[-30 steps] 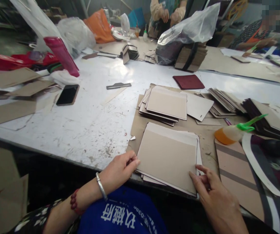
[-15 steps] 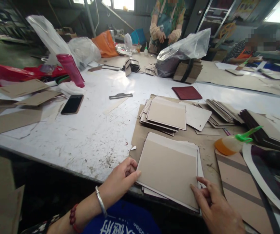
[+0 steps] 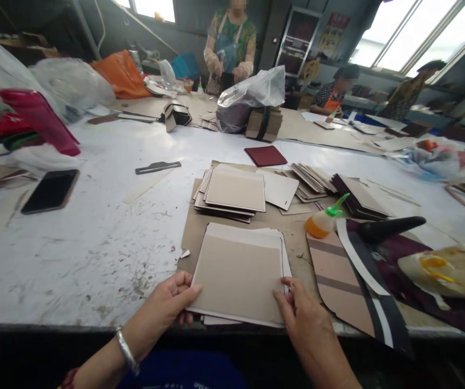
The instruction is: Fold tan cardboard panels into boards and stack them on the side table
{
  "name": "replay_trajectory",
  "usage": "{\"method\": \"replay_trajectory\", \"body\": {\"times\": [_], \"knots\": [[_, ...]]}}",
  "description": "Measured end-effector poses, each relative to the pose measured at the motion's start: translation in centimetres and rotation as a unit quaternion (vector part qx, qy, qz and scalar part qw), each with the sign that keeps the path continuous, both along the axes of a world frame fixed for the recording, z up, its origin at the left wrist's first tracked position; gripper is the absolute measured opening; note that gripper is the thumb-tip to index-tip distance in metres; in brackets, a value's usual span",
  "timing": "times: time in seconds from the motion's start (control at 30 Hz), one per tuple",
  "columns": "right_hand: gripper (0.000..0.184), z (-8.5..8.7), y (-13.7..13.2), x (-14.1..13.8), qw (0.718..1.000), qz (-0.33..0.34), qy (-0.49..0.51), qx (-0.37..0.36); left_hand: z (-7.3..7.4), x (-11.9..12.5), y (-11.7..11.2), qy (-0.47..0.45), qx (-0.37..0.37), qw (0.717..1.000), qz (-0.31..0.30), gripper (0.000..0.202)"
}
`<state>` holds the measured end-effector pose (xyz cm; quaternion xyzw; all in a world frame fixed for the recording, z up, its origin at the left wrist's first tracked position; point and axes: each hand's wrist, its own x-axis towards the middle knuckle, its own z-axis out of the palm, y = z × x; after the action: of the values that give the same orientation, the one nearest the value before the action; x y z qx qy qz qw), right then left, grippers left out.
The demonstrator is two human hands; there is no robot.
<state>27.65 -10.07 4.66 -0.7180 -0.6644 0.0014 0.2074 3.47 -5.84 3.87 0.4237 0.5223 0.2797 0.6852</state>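
A squarish beige panel (image 3: 236, 275) with a paler strip along its far side lies on top of a low pile at the table's front edge. My left hand (image 3: 175, 297) grips its near left corner, thumb on top and the other fingers curled at and below the edge. On the right edge my right hand (image 3: 301, 308) pinches the panel between thumb and forefinger. Just beyond it is a stack of similar panels (image 3: 236, 189). A loose white panel (image 3: 280, 189) lies beside that stack.
On the right are a glue bottle (image 3: 320, 222) with a green nozzle, a striped curved piece (image 3: 338, 275) and a dark-handled tool (image 3: 394, 228). A phone (image 3: 51, 191) and a flat grey template (image 3: 158, 167) lie left. Across the table a person (image 3: 230, 48) stands working.
The view has swung to the right, so things on the table appear farther left. Both hands keep their hold on the panel's edges, and the panel looks much the same.
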Motion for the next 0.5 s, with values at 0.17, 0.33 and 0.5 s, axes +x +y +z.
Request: {"method": "replay_trajectory", "body": {"times": [0.17,0.33,0.5], "knots": [[0.034,1.3,-0.6,0.4,0.999,-0.022,-0.004,-0.026,0.6,0.1,-0.1,0.003,0.02,1.0,0.014,0.037],[0.04,2.0,-3.0,2.1,0.981,-0.101,0.127,-0.108,0.7,0.2,-0.1,0.017,0.021,1.0,0.011,0.036],[0.048,1.4,-4.7,1.4,0.913,-0.146,0.323,-0.202,0.6,0.2,0.0,0.012,0.019,1.0,0.015,0.036]]}}
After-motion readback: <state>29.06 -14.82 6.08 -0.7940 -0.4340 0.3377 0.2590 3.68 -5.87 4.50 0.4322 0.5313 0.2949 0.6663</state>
